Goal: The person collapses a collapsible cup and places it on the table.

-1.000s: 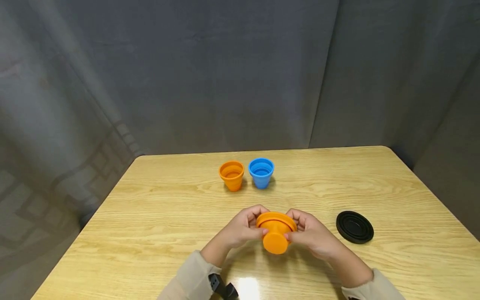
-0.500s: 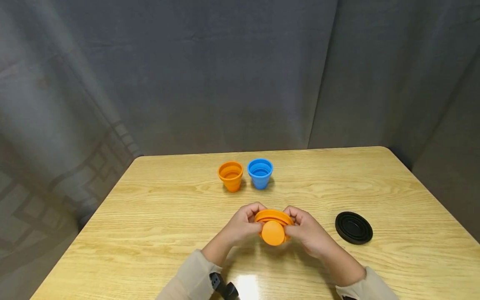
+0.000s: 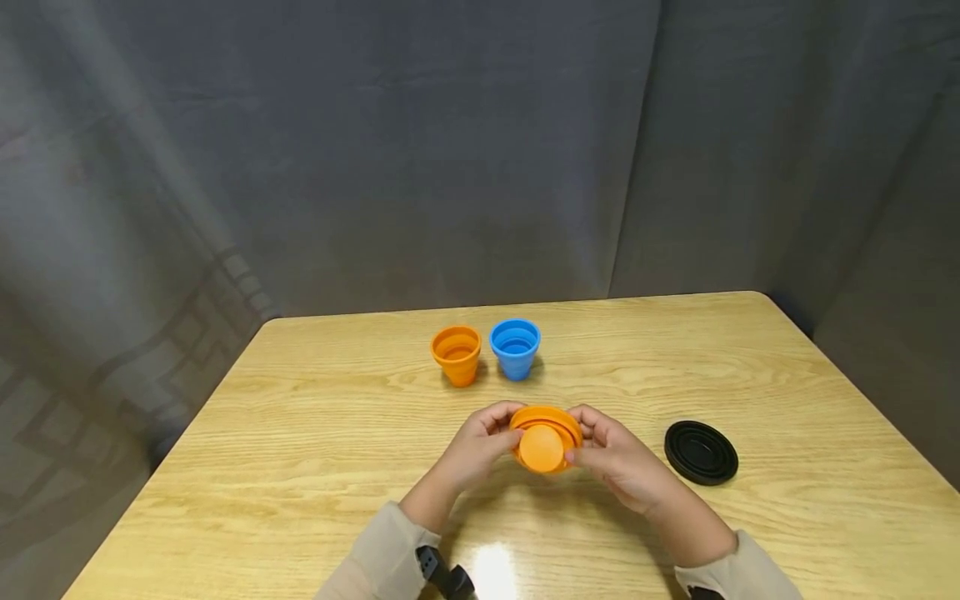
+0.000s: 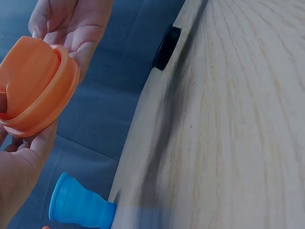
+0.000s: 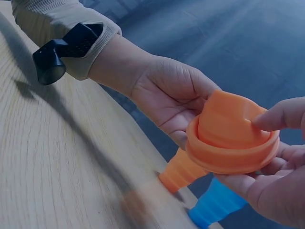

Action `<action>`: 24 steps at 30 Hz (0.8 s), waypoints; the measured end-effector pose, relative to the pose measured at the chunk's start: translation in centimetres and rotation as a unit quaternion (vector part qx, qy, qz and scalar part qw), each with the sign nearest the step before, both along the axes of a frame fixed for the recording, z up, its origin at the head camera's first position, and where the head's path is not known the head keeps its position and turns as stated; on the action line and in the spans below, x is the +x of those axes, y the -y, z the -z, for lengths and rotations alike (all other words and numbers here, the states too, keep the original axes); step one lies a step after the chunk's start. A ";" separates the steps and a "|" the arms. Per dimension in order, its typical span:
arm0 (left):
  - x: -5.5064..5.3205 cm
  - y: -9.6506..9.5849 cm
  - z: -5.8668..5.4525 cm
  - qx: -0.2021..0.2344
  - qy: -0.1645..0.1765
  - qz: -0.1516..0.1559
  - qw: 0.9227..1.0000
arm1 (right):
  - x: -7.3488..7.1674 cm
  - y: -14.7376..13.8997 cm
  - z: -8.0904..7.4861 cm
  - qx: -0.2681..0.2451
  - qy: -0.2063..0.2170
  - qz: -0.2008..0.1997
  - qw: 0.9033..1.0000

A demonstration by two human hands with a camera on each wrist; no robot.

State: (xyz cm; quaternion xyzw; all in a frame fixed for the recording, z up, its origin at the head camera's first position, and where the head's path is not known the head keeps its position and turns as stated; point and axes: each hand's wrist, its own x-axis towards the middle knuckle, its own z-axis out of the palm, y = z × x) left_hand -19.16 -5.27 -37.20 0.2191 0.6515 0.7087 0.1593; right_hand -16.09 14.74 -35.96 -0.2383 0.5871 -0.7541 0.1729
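Note:
Between both hands is an orange collapsible cup [image 3: 542, 448], held above the table with its round base turned toward me. Its wall is partly folded into the thick rim, and in the right wrist view the base part [image 5: 233, 119] stands up lopsided out of the ring. My left hand [image 3: 480, 446] grips the left side, thumb on the front near the base and fingers behind the rim. On the opposite side my right hand [image 3: 618, 462] holds it likewise, its thumb pressing beside the base. The right thumb dents the orange wall in the right wrist view.
A second orange cup [image 3: 457, 357] and a blue cup [image 3: 515, 350] stand unfolded and upright side by side toward the back. To the right a black collapsed cup [image 3: 701, 452] lies flat on the wooden table [image 3: 300, 433]. Grey curtains [image 3: 450, 150] hang behind.
The held orange cup has become shallower, its base pushed back toward the rim. Both hands have risen slightly with it, and the thumbs have shifted on its wall.

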 end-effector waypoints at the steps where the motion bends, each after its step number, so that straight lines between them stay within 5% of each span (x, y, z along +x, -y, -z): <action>1: 0.0 0.0 0.0 -0.001 0.001 0.000 1.000 | 0.0 0.0 0.0 0.004 0.003 0.003 1.000; 11: -0.1 0.0 -0.4 -0.009 0.017 0.041 0.999 | 0.6 0.8 -0.4 0.083 0.002 0.106 0.991; 18: -0.2 0.2 -0.1 0.045 0.029 0.077 0.996 | 0.7 1.6 -0.8 0.118 0.015 0.192 0.974; 24: -0.1 -0.3 0.0 -0.011 -0.025 0.009 1.000 | 0.6 2.0 -0.9 0.128 0.028 0.228 0.965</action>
